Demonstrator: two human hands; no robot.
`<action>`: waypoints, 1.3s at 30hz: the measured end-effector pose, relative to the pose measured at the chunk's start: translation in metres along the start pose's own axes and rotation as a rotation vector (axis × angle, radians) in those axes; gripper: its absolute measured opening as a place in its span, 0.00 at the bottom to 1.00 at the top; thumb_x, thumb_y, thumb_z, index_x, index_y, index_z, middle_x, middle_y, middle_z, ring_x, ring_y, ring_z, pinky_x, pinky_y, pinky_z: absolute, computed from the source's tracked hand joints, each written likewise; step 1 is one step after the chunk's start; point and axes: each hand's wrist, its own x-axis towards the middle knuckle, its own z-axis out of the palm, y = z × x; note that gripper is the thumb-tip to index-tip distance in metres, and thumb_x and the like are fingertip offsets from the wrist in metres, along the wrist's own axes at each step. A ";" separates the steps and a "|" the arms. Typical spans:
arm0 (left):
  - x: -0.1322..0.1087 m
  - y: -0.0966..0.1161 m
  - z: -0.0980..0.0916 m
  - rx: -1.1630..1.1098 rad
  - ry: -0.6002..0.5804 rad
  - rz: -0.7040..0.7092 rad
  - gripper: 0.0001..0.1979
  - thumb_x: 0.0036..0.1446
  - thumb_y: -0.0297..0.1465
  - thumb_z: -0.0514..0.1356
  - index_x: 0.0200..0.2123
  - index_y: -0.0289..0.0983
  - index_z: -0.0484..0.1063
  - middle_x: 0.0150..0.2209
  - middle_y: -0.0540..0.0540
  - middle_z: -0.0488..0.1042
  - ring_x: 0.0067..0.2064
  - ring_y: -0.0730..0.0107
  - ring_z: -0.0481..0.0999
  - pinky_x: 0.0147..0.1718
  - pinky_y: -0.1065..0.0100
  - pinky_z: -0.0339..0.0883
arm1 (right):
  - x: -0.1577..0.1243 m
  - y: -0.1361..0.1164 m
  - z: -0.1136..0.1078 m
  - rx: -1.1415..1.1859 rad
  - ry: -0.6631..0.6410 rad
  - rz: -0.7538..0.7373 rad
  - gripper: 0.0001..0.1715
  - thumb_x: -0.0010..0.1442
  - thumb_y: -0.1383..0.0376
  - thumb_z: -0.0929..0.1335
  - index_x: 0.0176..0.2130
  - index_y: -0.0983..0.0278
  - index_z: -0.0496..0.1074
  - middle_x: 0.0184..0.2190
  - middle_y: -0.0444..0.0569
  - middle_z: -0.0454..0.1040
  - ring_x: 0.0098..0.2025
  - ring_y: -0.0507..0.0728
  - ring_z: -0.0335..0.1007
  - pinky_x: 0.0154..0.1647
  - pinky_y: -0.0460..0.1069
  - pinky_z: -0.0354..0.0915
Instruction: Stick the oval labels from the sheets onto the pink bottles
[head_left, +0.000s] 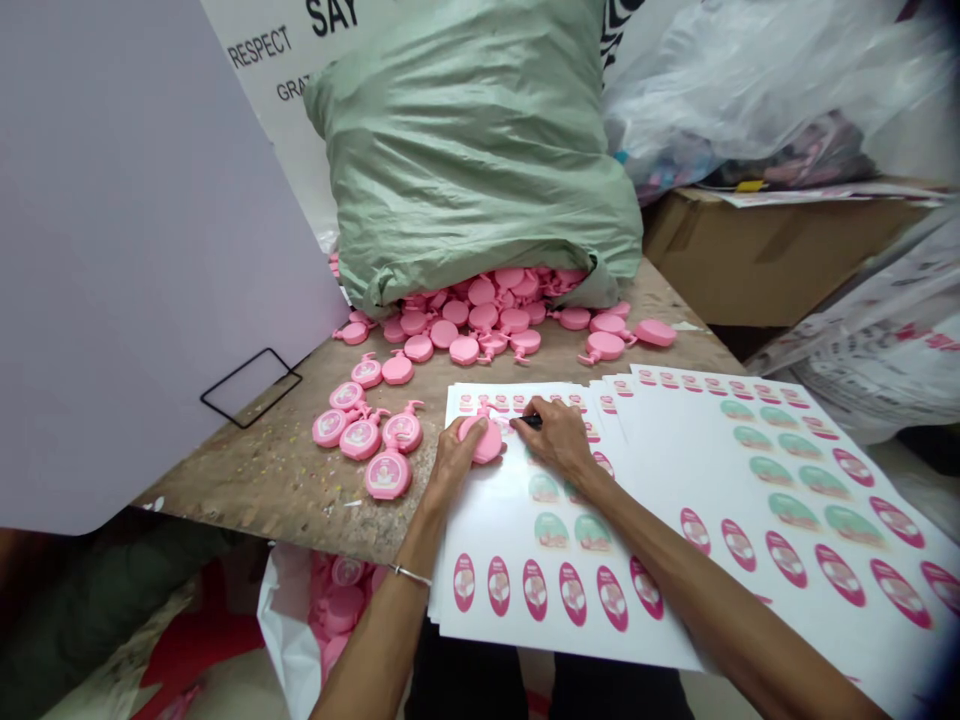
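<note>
My left hand [452, 458] is closed around a small round pink toy pump bottle [487, 442], its plain face up, held over a sheet of stickers [495, 515]. Pinched in my right hand [559, 437] is a slim black pen-like tool [530, 421], its tip pointing left towards the bottle. Between the tip and the bottle is a small pale pink piece, perhaps a sticker; its edges are too blurred to tell. Left of my hands lies a group of pink pump bottles [388, 474] with printed round labels on their faces.
A large green sack [480, 150] spills plain pink bottles [484, 318] onto the wooden table [292, 490]. More sticker sheets [720, 420] overlap on the right. Below the table's front edge hangs a white bag [289, 625] holding pink bottles. A cardboard box [780, 245] stands behind on the right.
</note>
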 end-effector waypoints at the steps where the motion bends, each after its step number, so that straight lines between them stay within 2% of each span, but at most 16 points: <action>1: 0.000 -0.001 0.000 0.001 0.001 0.005 0.22 0.50 0.41 0.66 0.41 0.32 0.70 0.32 0.41 0.75 0.30 0.63 0.79 0.27 0.65 0.75 | -0.001 -0.002 0.000 -0.003 0.014 -0.014 0.10 0.57 0.57 0.67 0.31 0.62 0.69 0.30 0.50 0.76 0.37 0.60 0.65 0.43 0.53 0.52; 6: 0.000 -0.005 -0.001 -0.049 0.018 0.067 0.22 0.51 0.43 0.65 0.41 0.32 0.70 0.34 0.42 0.75 0.30 0.67 0.78 0.30 0.65 0.75 | -0.005 -0.011 -0.008 0.061 0.163 -0.109 0.13 0.56 0.56 0.68 0.29 0.63 0.69 0.29 0.51 0.76 0.37 0.59 0.66 0.46 0.55 0.53; 9: -0.005 -0.001 -0.002 -0.127 0.024 0.076 0.21 0.50 0.42 0.66 0.40 0.32 0.69 0.36 0.43 0.74 0.31 0.68 0.78 0.32 0.66 0.76 | -0.004 -0.016 -0.026 0.286 0.239 0.024 0.14 0.54 0.55 0.70 0.29 0.63 0.70 0.27 0.48 0.74 0.32 0.56 0.67 0.41 0.53 0.59; 12: -0.016 0.008 0.001 -0.182 0.007 0.038 0.22 0.50 0.43 0.65 0.40 0.33 0.69 0.36 0.42 0.75 0.32 0.66 0.78 0.32 0.65 0.76 | -0.004 -0.026 -0.050 0.580 0.130 0.116 0.16 0.55 0.53 0.69 0.31 0.64 0.73 0.29 0.47 0.76 0.30 0.55 0.69 0.33 0.49 0.62; 15: -0.030 0.017 0.008 -0.222 -0.031 0.015 0.25 0.55 0.48 0.59 0.44 0.32 0.71 0.39 0.38 0.76 0.35 0.62 0.79 0.34 0.63 0.76 | -0.012 -0.040 -0.068 0.707 0.004 0.070 0.16 0.55 0.53 0.69 0.36 0.62 0.78 0.35 0.48 0.79 0.36 0.56 0.73 0.34 0.49 0.64; 18: -0.040 0.022 0.014 -0.262 -0.045 -0.015 0.28 0.58 0.51 0.53 0.45 0.32 0.72 0.42 0.36 0.77 0.38 0.59 0.79 0.35 0.61 0.76 | -0.025 -0.053 -0.073 0.718 -0.015 0.039 0.14 0.56 0.55 0.70 0.37 0.61 0.79 0.36 0.48 0.80 0.38 0.58 0.74 0.35 0.50 0.66; 23: -0.048 0.024 0.016 -0.273 -0.008 0.035 0.26 0.60 0.50 0.52 0.46 0.34 0.73 0.45 0.38 0.77 0.44 0.58 0.78 0.39 0.60 0.76 | -0.037 -0.063 -0.074 0.678 0.024 0.038 0.12 0.56 0.56 0.70 0.37 0.59 0.79 0.34 0.48 0.79 0.35 0.56 0.72 0.35 0.51 0.66; 33: -0.051 0.026 0.017 -0.251 -0.006 0.064 0.27 0.61 0.50 0.49 0.45 0.34 0.74 0.44 0.39 0.77 0.48 0.57 0.75 0.40 0.60 0.75 | -0.039 -0.070 -0.077 0.656 0.048 0.027 0.12 0.56 0.56 0.70 0.36 0.60 0.79 0.33 0.48 0.79 0.33 0.56 0.70 0.35 0.52 0.66; 39: -0.054 0.028 0.019 -0.248 0.011 0.078 0.28 0.62 0.50 0.48 0.45 0.34 0.74 0.44 0.39 0.77 0.47 0.57 0.76 0.40 0.60 0.76 | -0.040 -0.069 -0.076 0.646 0.067 0.008 0.12 0.57 0.56 0.70 0.36 0.59 0.79 0.33 0.48 0.79 0.35 0.57 0.71 0.38 0.53 0.67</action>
